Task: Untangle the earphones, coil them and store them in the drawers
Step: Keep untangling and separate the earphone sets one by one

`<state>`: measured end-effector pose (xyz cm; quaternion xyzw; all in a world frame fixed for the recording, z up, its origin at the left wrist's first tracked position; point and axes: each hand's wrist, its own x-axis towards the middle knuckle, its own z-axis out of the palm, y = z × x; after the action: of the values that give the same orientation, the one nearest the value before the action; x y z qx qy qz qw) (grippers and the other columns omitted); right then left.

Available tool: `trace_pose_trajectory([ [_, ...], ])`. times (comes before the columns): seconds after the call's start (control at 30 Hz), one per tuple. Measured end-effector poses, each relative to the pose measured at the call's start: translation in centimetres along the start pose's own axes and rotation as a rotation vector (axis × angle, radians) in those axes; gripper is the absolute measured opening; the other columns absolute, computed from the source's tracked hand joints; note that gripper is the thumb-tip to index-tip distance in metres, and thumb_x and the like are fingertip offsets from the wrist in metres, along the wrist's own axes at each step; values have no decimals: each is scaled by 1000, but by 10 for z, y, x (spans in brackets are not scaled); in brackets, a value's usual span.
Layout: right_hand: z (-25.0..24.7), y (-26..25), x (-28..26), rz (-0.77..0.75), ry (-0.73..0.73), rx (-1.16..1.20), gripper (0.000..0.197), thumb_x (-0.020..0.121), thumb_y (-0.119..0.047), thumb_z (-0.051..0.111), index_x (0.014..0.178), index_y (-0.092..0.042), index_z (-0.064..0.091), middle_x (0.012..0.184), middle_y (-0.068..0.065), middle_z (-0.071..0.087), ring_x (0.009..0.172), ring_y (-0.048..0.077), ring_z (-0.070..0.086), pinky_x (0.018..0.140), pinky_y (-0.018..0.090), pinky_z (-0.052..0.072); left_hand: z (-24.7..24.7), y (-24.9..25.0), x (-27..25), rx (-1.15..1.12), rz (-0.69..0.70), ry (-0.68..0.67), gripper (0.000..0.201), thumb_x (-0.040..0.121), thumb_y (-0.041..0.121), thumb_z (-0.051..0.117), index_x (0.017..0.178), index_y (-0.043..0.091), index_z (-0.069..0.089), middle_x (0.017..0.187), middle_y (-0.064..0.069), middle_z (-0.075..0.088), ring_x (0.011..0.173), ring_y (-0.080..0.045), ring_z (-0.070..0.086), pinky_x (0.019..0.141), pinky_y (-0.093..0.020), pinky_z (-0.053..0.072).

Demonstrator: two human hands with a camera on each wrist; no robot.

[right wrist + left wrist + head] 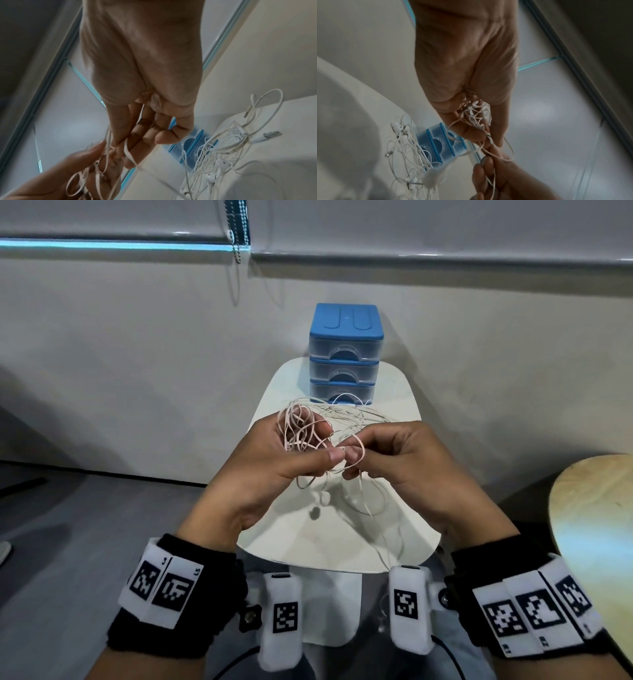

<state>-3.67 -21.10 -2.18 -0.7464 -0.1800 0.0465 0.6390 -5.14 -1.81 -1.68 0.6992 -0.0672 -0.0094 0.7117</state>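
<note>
Nearest the camera, above the front half of the small white tabletop (342, 546), both hands work a knot of pinkish flat cable (301, 429). The left hand (274, 463) cradles the loose bundle of loops in its curled fingers, thumb pressed toward the forefinger on a strand, while the right hand (394, 460) pinches a single loop (356, 455) between thumb and forefinger, right against the left thumb. From that pinch several strands hang down toward the tabletop, so the held tangle has no one long axis; its loops fan upward and away from the person, and its tails drop straight down. I judge the risk to be that pulling this loop sideways before finding its free end would cinch the knot tighter, or drag the hanging tails into the second heap. That heap, white earphones (223, 152) with buds and a jack plug showing, lies spread on the tabletop just beyond the hands, its cords running in all directions and reaching the foot of the blue drawer unit (346, 354). The unit stands at the far edge with its three clear drawers all closed, handles facing the person.
</note>
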Motion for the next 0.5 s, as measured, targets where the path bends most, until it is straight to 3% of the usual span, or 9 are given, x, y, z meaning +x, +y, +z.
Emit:
trace_pose_trajectory([
  [0.1,0,0,2,2,33,7,10,88,-1,74,93,-9,74,86,21,74,76,21,67,79,34,53,2,1,2,73,36,34,28,75,-1,85,92,10,66,75,-2,67,69,-17,61,61,-25,51],
  [0.17,-3,-5,2,-41,157,-31,21,88,4,71,98,-14,71,88,14,72,76,16,63,75,30,50,3,4,6,112,53,40,21,79,-4,80,92,7,67,69,2,67,66,-15,63,59,-23,51],
  [0.23,-6,-20,2,-139,266,-60,18,87,3,70,92,-14,69,79,9,63,69,12,54,66,23,44,6,8,9,145,70,18,18,82,-3,79,92,5,67,70,0,67,65,-15,66,60,-22,52],
  [0.3,-7,-34,2,-195,220,-128,10,86,-3,72,81,-11,70,68,7,57,62,12,47,58,25,39,8,14,12,157,87,1,15,84,-2,77,92,4,67,71,-3,68,66,-16,67,61,-23,53],
  [0.4,-1,-38,4,-150,130,-439,14,82,-20,78,71,-16,70,54,-5,54,50,7,44,54,25,36,9,21,16,162,100,-16,13,86,-2,75,92,6,65,73,-4,67,66,-17,66,61,-26,53],
  [0.5,4,-30,3,-77,138,-677,20,78,-30,80,68,-22,65,56,-6,56,55,8,49,56,24,35,6,28,17,176,103,-42,15,87,0,75,92,8,64,76,-4,67,65,-16,66,59,-25,52],
])
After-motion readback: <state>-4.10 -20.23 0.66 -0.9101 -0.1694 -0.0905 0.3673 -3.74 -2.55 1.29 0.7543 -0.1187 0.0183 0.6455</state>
